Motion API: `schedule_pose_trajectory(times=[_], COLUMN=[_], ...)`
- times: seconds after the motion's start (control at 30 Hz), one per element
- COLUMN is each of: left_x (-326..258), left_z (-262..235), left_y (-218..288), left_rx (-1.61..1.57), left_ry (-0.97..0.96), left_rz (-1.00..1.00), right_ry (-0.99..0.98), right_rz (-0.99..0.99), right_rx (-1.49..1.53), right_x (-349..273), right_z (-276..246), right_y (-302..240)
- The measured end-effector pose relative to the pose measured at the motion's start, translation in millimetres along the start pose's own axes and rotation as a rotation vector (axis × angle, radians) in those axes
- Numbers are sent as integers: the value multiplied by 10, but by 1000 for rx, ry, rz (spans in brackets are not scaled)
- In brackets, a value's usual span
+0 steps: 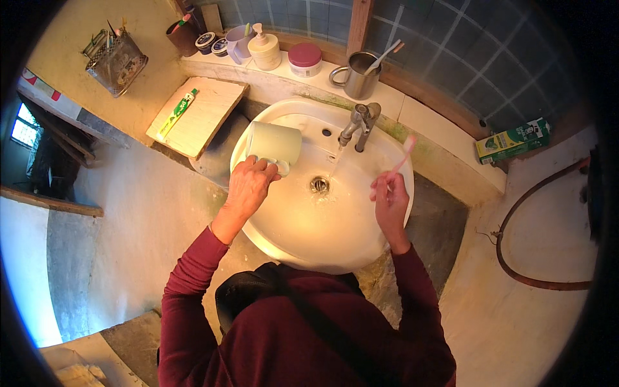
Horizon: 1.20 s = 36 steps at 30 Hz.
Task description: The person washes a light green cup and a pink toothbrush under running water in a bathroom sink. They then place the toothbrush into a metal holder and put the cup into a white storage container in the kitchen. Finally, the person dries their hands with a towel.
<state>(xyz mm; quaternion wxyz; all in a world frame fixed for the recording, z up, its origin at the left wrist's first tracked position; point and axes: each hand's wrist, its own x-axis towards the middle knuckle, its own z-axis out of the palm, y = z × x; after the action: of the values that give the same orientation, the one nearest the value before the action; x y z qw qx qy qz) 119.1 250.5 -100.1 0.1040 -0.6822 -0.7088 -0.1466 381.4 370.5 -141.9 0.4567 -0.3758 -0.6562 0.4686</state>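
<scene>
My left hand [250,184] is closed round the handle of a pale green mug [276,143], which lies tilted on its side over the left part of the white washbasin [303,242]. A pink toothbrush [406,155] is pinched in my right hand [391,197] above the basin's right side, its head end pointing up and away from me. Between the hands, water runs from the metal tap [361,126] toward the drain [320,185]. The inside of the mug cannot be seen.
Along the ledge stand a metal mug [362,76] with a toothbrush, a maroon-lidded jar [305,59], a pump bottle [264,48] and a lilac cup [239,44]. A toothpaste tube [177,115] lies on a board [213,106] at left. A green box [514,142] sits at right.
</scene>
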Motion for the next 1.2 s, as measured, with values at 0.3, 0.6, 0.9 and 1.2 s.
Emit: schedule_pose_trajectory(times=[0.3, 0.6, 0.9, 1.2], left_x=[-83, -203, -269, -585], left_z=[-142, -108, -59, -159], left_y=[101, 166, 237, -66], left_rx=[-130, -172, -144, -348], left_ry=[106, 167, 94, 237], left_rz=[2, -15, -35, -285], right_ry=[-120, -102, -93, -743], right_rz=[123, 139, 3, -118], right_rx=[534, 575, 481, -535], right_x=[760, 775, 722, -106], right_z=[273, 595, 699, 445], right_y=[-578, -644, -621, 655])
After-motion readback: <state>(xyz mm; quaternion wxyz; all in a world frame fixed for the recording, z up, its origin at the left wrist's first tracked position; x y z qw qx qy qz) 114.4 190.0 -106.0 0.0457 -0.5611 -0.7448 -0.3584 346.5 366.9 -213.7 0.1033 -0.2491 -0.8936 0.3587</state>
